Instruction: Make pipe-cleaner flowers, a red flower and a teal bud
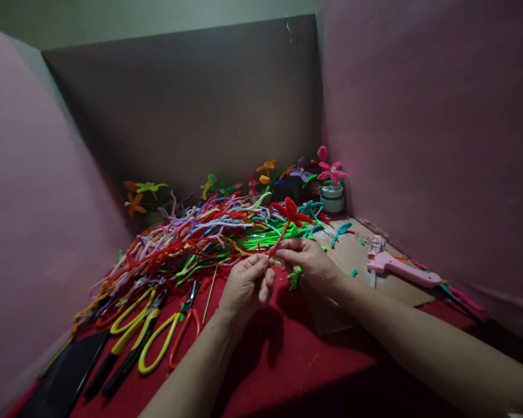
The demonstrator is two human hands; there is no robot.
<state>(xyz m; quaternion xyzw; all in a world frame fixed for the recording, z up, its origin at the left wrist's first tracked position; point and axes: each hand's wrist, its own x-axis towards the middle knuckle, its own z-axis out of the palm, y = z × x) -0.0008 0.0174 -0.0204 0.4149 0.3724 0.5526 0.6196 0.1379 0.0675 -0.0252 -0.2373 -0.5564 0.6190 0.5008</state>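
Note:
A red pipe-cleaner flower [291, 213] stands up on a fuzzy red stem, tilted slightly right, above my two hands. My right hand [311, 264] pinches that stem low down between thumb and fingers. Beside it, my left hand [246, 284] has thumb and forefinger pressed together at the stem's lower end. The fingertips nearly meet, so they partly hide the bottom of the stem. Just below my right hand hangs or lies a small green pipe-cleaner piece [294, 278]; I cannot tell which.
A heap of coloured pipe cleaners [192, 226] lies behind my hands. Pliers [133, 342], scissors [174, 337] and a black flat object [65, 371] are at left. A pink glue gun [401, 267] rests on cardboard [348, 249] at right. Finished flowers [331, 172] line the back.

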